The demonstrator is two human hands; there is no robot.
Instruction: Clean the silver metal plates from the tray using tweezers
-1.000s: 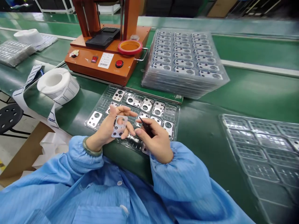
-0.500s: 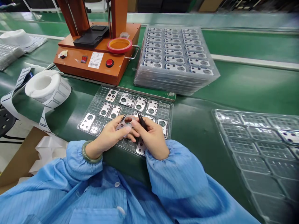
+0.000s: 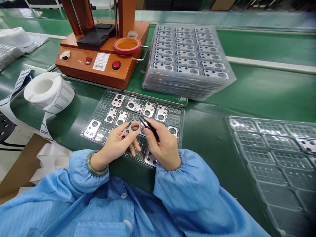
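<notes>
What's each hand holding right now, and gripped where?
Left hand pinches a metal plate by its near edges. Right hand grips black tweezers mid-shaft, tips at the plate.

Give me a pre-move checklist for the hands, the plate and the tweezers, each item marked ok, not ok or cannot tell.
1. Left hand grips the metal plate by its edges: ok.
2. Right hand holds the black tweezers firmly: ok.
3. Tweezer tip meets the plate's edge: ok.
4. Anything pinched in the tweezers: cannot tell.
5. Clear tray lies flat under the hands, with free pockets: ok.
6. Film on the plate: cannot tell.
</notes>
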